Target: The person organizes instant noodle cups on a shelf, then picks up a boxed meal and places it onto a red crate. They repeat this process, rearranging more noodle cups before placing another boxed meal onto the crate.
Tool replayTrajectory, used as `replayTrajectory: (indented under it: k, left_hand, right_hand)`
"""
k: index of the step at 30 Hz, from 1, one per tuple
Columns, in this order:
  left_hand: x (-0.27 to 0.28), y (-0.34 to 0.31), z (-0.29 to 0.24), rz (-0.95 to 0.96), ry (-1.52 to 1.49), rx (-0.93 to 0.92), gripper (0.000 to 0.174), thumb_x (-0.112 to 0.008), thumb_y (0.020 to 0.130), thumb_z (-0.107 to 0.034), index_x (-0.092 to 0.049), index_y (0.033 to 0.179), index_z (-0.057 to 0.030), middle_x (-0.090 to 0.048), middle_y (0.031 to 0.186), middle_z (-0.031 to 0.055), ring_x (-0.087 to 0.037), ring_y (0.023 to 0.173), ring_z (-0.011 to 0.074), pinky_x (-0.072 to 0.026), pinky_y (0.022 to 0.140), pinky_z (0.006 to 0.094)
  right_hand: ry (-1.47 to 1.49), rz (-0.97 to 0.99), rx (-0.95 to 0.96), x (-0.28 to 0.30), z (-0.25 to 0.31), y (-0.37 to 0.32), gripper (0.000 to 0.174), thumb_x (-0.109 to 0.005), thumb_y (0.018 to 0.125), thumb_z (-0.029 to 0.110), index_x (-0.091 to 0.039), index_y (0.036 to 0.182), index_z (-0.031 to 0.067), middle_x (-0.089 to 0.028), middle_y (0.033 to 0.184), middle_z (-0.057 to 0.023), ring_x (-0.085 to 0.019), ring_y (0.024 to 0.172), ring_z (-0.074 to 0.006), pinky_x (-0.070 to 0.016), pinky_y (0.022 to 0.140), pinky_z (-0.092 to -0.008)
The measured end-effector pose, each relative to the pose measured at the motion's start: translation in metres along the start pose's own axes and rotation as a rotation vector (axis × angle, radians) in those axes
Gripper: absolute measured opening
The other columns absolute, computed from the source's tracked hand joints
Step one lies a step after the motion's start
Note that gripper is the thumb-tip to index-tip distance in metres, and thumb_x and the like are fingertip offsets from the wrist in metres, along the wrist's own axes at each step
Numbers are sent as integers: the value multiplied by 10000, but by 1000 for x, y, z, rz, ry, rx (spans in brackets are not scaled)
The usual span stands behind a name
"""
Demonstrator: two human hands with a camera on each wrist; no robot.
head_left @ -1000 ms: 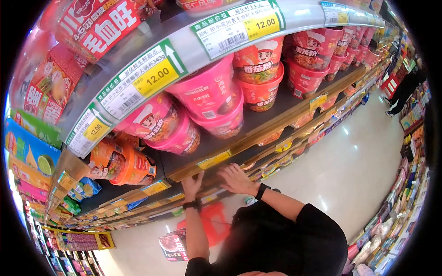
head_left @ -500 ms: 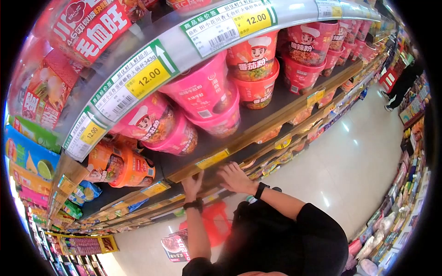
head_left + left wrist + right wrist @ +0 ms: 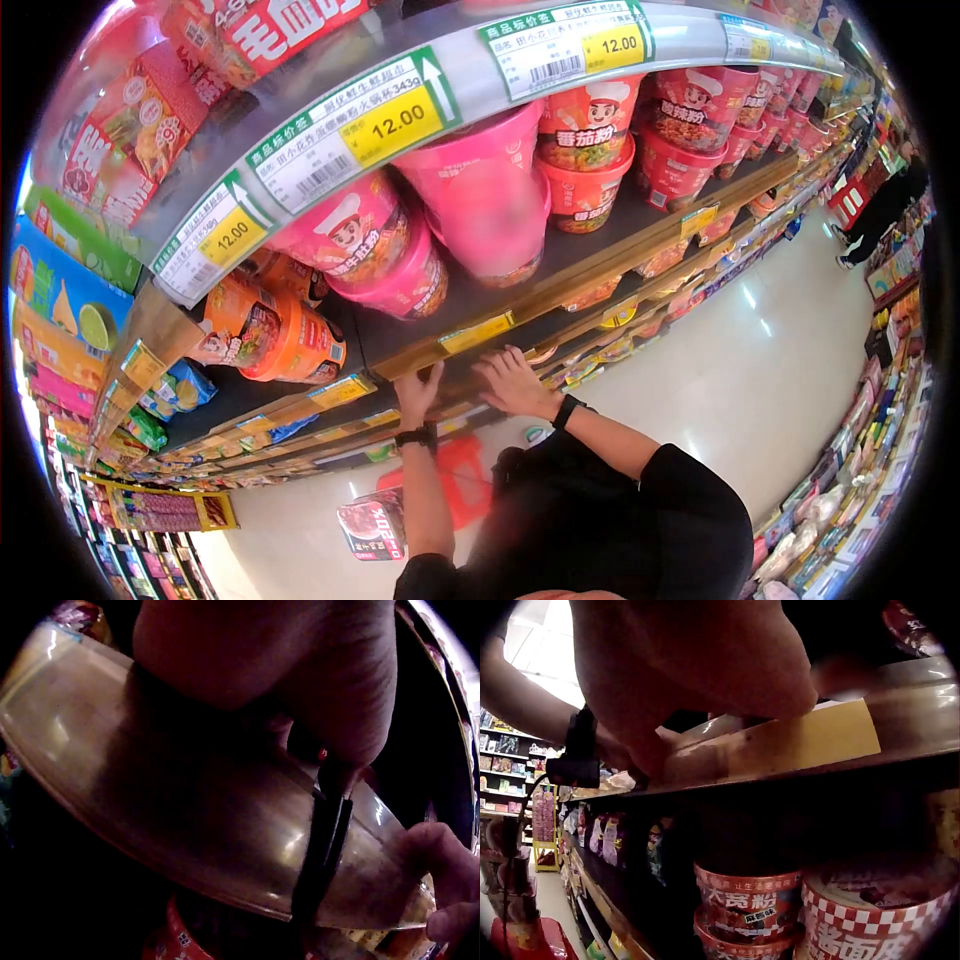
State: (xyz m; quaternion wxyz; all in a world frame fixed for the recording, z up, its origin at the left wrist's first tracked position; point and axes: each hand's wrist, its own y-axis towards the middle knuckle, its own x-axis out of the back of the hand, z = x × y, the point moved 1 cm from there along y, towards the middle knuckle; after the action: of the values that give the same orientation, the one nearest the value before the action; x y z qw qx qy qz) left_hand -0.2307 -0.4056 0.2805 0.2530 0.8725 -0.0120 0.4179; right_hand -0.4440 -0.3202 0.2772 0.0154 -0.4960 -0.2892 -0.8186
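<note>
My left hand [image 3: 416, 396] is at the front edge of a shelf, below the stacked noodle cups, with its thumb pointing up and its fingertips partly hidden by the wooden-looking edge strip [image 3: 410, 362]. To its right, my right hand [image 3: 515, 382] rests close to the same edge, its fingers spread and loosely bent. No item shows in either hand. In the left wrist view my left hand [image 3: 262, 652] hangs dark over the strip, with my right hand [image 3: 442, 859] at lower right. In the right wrist view my right hand [image 3: 697, 667] lies across the shelf edge [image 3: 735, 754].
Pink cups [image 3: 490, 200], red-orange cups [image 3: 590, 185] and orange cups [image 3: 300, 340] fill the shelf above. A curved label rail [image 3: 470, 90] crosses overhead. A red basket [image 3: 465, 480] stands on the floor below. Along the aisle at right, another person [image 3: 880, 210] stands.
The head view has turned slightly, so the shelf goods and price labels sit further right. Both hands stay nearly in place at the shelf edge.
</note>
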Motion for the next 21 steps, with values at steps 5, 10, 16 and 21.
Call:
replayTrajectory:
  k: [5, 10, 16, 21]
  left_hand:
    - [2, 0, 1, -5, -44, 25, 372, -699, 832, -331, -657, 1099, -75, -665, 1063, 151, -605, 1013, 352, -453, 897, 416]
    - [1, -13, 5, -29, -40, 50, 363, -702, 827, -307, -648, 1107, -83, -652, 1076, 151, -572, 1060, 357, -418, 947, 433]
    - [13, -49, 4, 10, -124, 46, 364, -684, 841, -257, -614, 1165, -105, -596, 1130, 157, -545, 1052, 349, -395, 947, 443]
    - [31, -117, -15, 14, -310, 333, 332, -665, 851, -121, -595, 1163, -34, -590, 1118, 160, -560, 1062, 303, -442, 924, 377]
  right_hand:
    - [-32, 24, 19, -6, -2, -2, 596, -692, 777, 323, -473, 1253, 38, -495, 1233, -161, -439, 1173, -321, -301, 1042, -479]
    - [1, 24, 3, -14, -2, -3, 614, -681, 770, 372, -481, 1268, 74, -478, 1238, -161, -433, 1178, -337, -289, 1050, -515]
    - [-12, 42, -30, -13, 2, -2, 570, -657, 806, 362, -476, 1271, 86, -459, 1246, -150, -414, 1195, -341, -272, 1058, -522]
    - [-44, 30, -27, -14, 6, 2, 550, -652, 810, 354, -483, 1267, 98, -455, 1241, -147, -412, 1181, -341, -265, 1050, -540]
